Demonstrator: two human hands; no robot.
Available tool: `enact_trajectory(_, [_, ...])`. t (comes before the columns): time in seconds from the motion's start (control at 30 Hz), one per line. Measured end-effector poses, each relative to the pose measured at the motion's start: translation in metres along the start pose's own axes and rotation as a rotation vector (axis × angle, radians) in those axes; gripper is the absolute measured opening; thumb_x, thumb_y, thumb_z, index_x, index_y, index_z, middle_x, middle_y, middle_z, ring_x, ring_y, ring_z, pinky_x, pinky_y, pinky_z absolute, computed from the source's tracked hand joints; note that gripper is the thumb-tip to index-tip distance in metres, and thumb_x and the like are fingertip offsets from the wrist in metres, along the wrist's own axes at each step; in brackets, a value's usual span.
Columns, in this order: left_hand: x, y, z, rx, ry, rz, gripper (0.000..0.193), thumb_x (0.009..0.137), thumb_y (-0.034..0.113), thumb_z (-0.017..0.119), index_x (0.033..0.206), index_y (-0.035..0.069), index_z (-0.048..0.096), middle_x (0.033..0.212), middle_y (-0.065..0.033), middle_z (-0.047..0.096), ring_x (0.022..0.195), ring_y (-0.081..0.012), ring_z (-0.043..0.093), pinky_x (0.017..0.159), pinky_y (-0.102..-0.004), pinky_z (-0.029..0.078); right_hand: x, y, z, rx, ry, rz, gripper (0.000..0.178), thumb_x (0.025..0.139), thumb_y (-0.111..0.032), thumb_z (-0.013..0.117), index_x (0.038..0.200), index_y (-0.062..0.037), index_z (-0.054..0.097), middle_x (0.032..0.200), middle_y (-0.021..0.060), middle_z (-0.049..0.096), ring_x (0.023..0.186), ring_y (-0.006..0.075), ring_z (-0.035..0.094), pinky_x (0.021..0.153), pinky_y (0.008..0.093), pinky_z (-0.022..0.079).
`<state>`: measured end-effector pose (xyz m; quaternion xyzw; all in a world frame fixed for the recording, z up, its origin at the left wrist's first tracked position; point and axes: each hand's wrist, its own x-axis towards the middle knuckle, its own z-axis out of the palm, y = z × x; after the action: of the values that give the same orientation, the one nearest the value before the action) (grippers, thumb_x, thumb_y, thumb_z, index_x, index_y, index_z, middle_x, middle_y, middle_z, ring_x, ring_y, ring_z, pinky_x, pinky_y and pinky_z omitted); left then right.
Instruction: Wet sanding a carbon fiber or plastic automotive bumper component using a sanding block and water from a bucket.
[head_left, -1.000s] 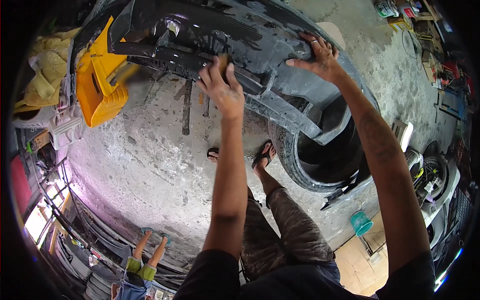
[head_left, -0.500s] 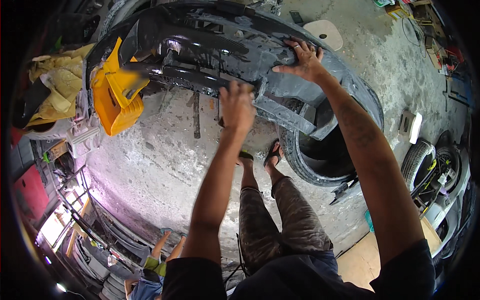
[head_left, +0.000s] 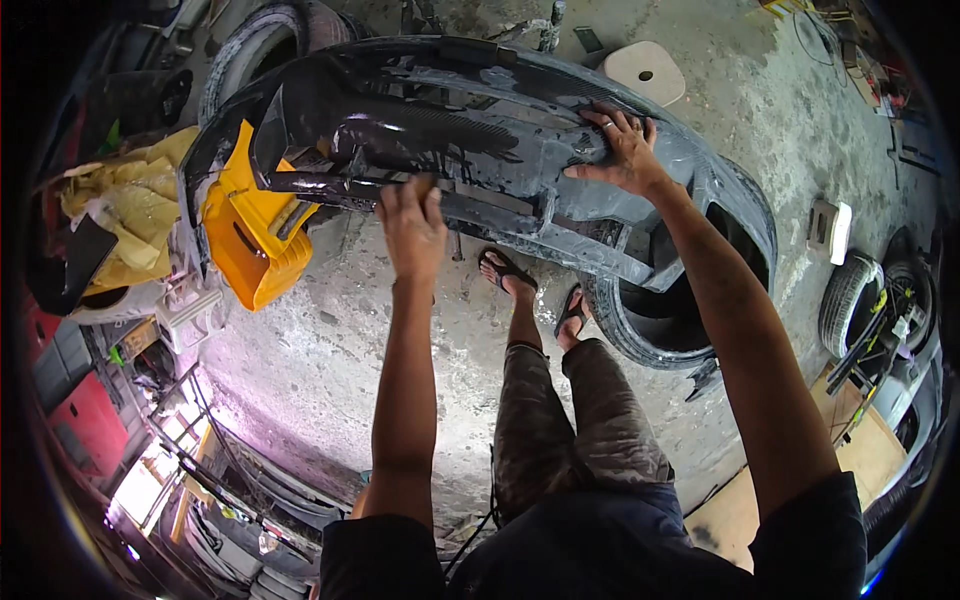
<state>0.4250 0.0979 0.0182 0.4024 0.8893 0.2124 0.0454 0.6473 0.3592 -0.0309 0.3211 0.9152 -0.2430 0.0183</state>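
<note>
A black and grey car bumper [head_left: 600, 205], wet and scuffed with patches of grey, lies across the scene in front of me. My left hand [head_left: 414, 232] is bent over the bumper's near lower bar, its fingers closed round a small brown piece [head_left: 425, 186] that looks like a pad; most of that piece is hidden. Farther right, my right hand [head_left: 630, 160] rests on the bumper's upper face with fingers and thumb spread, a ring on one finger. Under the bumper's left end, beyond my left hand, sits a yellow plastic scoop-shaped piece [head_left: 262, 265].
A tyre [head_left: 640, 350] stands under the bumper's right end, and another tyre [head_left: 262, 45] is behind its left end. A pale stool [head_left: 645, 72] is on the far side. Tan paper [head_left: 150, 215] lies at left; wheels [head_left: 850, 305] and parts crowd the right.
My left hand has slid left along the bumper's lower bar. My right hand keeps its place on the bumper. The whole view has shifted, and my left foot shows more fully.
</note>
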Motion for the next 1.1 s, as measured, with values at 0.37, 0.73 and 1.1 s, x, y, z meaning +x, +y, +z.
enact_trajectory(0.37, [-0.005,0.01,0.032,-0.127,-0.156,0.093,0.019,0.095,0.015,0.062,0.109,0.002,0.058,0.108,-0.0173,0.052,0.1,-0.0383,0.053,0.084,-0.0496,0.046,0.0,0.006,0.0,0.045,-0.006,0.005,0.105,0.058,-0.072,0.081,0.145,-0.0244,0.047,0.155,0.0063,0.039,0.147,0.0345,0.03,0.117,0.0648,0.007])
enact_trajectory(0.73, [-0.088,0.072,0.097,-0.322,0.069,0.043,0.034,0.09,0.015,0.07,0.118,-0.002,0.061,0.11,-0.0193,0.06,0.101,-0.0394,0.057,0.09,-0.0507,0.043,-0.006,0.0,0.008,0.007,0.039,-0.009,0.102,0.06,-0.069,0.083,0.144,-0.0228,0.048,0.153,0.0059,0.041,0.146,0.0294,0.033,0.116,0.062,0.011])
enact_trajectory(1.1, [-0.077,0.077,0.103,-0.411,0.149,0.036,0.033,0.088,0.009,0.072,0.117,0.0,0.061,0.109,-0.0166,0.06,0.102,-0.0356,0.055,0.092,-0.0483,0.042,0.002,-0.003,0.013,-0.025,0.086,-0.02,0.105,0.058,-0.077,0.078,0.144,-0.0246,0.049,0.153,0.0054,0.041,0.144,0.0348,0.034,0.118,0.0648,0.007])
